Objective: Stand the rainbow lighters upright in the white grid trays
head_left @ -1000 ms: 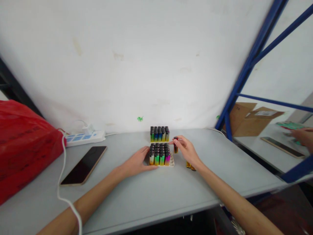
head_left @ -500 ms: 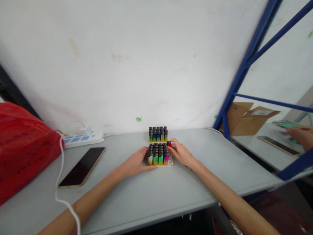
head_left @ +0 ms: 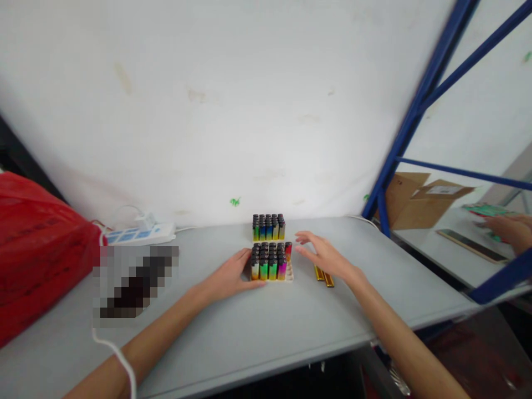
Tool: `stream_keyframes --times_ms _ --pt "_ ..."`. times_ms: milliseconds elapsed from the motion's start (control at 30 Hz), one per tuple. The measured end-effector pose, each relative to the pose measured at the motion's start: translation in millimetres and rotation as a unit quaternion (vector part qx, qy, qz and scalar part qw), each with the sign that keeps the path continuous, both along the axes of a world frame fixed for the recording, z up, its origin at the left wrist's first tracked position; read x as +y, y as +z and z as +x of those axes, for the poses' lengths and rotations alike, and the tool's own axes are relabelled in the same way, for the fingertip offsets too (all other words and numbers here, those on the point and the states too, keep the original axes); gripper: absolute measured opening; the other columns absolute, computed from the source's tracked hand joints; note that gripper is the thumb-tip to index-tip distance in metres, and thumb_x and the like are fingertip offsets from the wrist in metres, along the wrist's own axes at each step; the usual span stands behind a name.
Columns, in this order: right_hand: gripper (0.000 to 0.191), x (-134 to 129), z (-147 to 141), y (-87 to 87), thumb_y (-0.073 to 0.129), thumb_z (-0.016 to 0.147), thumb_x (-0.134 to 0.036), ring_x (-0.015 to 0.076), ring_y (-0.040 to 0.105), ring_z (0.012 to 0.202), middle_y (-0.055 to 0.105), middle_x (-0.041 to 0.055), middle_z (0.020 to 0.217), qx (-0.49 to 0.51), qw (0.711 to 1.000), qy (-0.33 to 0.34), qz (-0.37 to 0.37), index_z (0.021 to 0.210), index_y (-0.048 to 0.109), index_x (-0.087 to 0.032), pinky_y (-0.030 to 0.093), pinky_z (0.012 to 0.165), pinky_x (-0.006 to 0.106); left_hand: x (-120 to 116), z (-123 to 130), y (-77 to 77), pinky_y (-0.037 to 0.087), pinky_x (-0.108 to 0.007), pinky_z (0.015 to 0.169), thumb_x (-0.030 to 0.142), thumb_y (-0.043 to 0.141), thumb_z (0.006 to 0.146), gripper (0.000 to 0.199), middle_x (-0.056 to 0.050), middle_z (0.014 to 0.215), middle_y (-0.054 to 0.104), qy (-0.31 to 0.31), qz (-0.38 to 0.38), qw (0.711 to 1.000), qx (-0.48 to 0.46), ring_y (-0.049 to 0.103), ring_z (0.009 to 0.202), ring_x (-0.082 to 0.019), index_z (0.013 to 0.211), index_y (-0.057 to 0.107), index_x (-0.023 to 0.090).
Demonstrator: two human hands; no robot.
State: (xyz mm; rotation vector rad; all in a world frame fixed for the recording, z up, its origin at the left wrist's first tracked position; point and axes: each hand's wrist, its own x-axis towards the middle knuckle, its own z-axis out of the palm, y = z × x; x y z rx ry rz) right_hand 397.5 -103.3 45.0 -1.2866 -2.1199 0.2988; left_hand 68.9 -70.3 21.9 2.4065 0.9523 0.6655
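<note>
A white tray (head_left: 290,275) on the table carries rows of upright lighters (head_left: 268,266) with black tops and coloured bodies. My left hand (head_left: 231,275) grips the tray's left side, its thumb along the front edge. At the tray's right side, towards the back, stands a red lighter (head_left: 288,252), with bare slots in front of it. Just right of it hovers my right hand (head_left: 326,256), fingers apart and holding nothing. Gold lighters (head_left: 328,280) lie on the table below that hand, partly hidden by it. Behind the tray sits a second block of lighters (head_left: 269,228).
To the left are a red plastic bag (head_left: 37,249), a white power strip (head_left: 143,235), a white cable (head_left: 112,344) and a blurred-out dark object (head_left: 141,282). A blue metal frame (head_left: 401,138) rises at right; past it are a cardboard box (head_left: 409,205) and another person's hand (head_left: 509,230).
My right hand has let go of the red lighter, which now stands in the tray, and has moved right with its fingers opened. The left hand stays in place.
</note>
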Motion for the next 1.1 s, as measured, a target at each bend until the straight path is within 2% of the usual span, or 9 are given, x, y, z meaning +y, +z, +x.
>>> stream_keyframes --times_ms 100,167,300,400,467,633,733,933,1100 --pt "0.031 -16 29 -0.6 0.050 0.109 -0.042 0.0260 0.070 0.104 0.071 0.0125 0.113 -0.047 0.991 -0.124 0.004 0.125 0.064 -0.019 0.054 0.100 0.042 0 0 1.4 0.055 -0.048 0.110 0.060 0.084 0.081 0.070 -0.011 0.135 0.070 0.001 -0.001 1.000 0.001 0.068 0.122 -0.036 0.138 0.064 0.023" --pt "0.030 -32 41 -9.1 0.051 0.108 -0.042 0.0267 0.070 0.098 0.070 0.0124 0.106 -0.086 0.979 -0.183 -0.005 0.122 0.066 -0.020 0.054 0.096 0.042 0 0 2.5 0.054 -0.047 0.111 0.060 0.085 0.081 0.069 -0.011 0.135 0.070 0.002 -0.002 1.000 0.001 0.068 0.123 -0.036 0.136 0.065 0.023" --pt "0.036 -56 40 -35.9 0.054 0.106 -0.050 0.0295 0.070 0.094 0.070 0.0143 0.108 -0.127 0.970 -0.208 -0.024 0.125 0.066 -0.022 0.055 0.087 0.040 -1 1 4.3 0.053 -0.048 0.113 0.059 0.084 0.081 0.069 -0.012 0.135 0.071 0.004 -0.008 1.000 0.003 0.068 0.124 -0.037 0.135 0.066 0.021" --pt "0.035 -49 29 -47.4 0.059 0.105 -0.051 0.0313 0.069 0.098 0.070 0.0163 0.111 -0.158 0.962 -0.221 -0.031 0.122 0.068 -0.021 0.054 0.083 0.039 -2 1 4.4 0.051 -0.050 0.116 0.059 0.084 0.081 0.070 -0.013 0.138 0.070 0.004 -0.006 1.000 0.002 0.066 0.127 -0.038 0.137 0.064 0.021" --pt "0.029 -33 23 -45.7 0.063 0.104 -0.044 0.0307 0.069 0.098 0.071 0.0167 0.110 -0.164 0.961 -0.219 -0.040 0.119 0.069 -0.020 0.053 0.083 0.037 -2 1 4.5 0.049 -0.051 0.119 0.059 0.085 0.081 0.071 -0.013 0.141 0.069 0.005 -0.007 1.000 0.002 0.065 0.130 -0.038 0.138 0.064 0.022" --pt "0.022 -2 15 -28.5 0.066 0.103 -0.035 0.0262 0.068 0.093 0.070 0.0142 0.107 -0.165 0.971 -0.154 -0.084 0.113 0.073 -0.018 0.050 0.086 0.034 -2 2 6.5 0.052 -0.051 0.116 0.057 0.085 0.080 0.066 -0.012 0.136 0.071 0.004 -0.009 1.000 -0.006 0.068 0.125 -0.038 0.133 0.067 0.023" --pt "0.019 -2 8 -26.6 0.064 0.104 -0.034 0.0253 0.067 0.093 0.068 0.0131 0.108 -0.156 0.976 -0.136 -0.074 0.111 0.074 -0.019 0.049 0.086 0.034 -2 2 6.5 0.053 -0.050 0.114 0.058 0.085 0.080 0.065 -0.012 0.135 0.072 0.006 -0.004 1.000 -0.002 0.068 0.124 -0.038 0.132 0.068 0.022" --pt "0.014 -4 -2 -25.3 0.064 0.103 -0.030 0.0242 0.066 0.091 0.065 0.0120 0.106 -0.148 0.978 -0.139 -0.059 0.104 0.076 -0.021 0.049 0.087 0.034 1 0 3.0 0.052 -0.050 0.117 0.061 0.084 0.080 0.070 -0.013 0.139 0.070 0.009 0.004 1.000 0.014 0.067 0.127 -0.039 0.135 0.066 0.022" --pt "0.018 10 3 -18.8 0.063 0.101 -0.030 0.0256 0.066 0.104 0.070 0.0113 0.105 -0.078 0.993 -0.085 -0.020 0.097 0.076 -0.019 0.050 0.099 0.039 3 -1 0.0 0.048 -0.054 0.121 0.063 0.086 0.078 0.076 -0.016 0.145 0.067 0.011 0.016 1.000 0.003 0.063 0.134 -0.040 0.137 0.065 0.021"
